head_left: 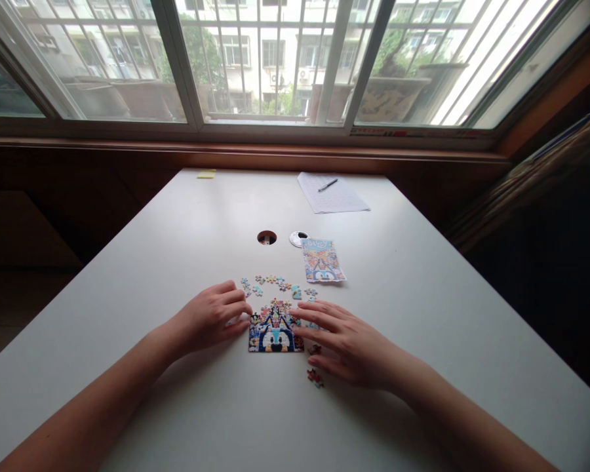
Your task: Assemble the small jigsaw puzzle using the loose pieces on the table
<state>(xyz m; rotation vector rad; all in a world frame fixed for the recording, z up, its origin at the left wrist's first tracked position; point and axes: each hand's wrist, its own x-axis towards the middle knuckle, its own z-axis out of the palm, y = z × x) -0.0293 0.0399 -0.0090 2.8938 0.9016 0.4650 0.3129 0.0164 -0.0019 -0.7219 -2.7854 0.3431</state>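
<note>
While left hand (219,314) curls and right hand (347,334) splays, either grip's contents unclear, flat jagged-topped puzzle (276,335) between, smooth table (216,413)

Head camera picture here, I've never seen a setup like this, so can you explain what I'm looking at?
There is no machine, just a person's two bare hands. The one picture comes from a camera worn on the head, looking forward and down. On the white table lies a partly built jigsaw puzzle, with loose pieces around it, a printed picture sheet and, farther back, a pen on papers. The left hand curls at the puzzle's left edge; whether it holds a piece is hidden. The right hand spreads over the right edge, gripping nothing visible.
</note>
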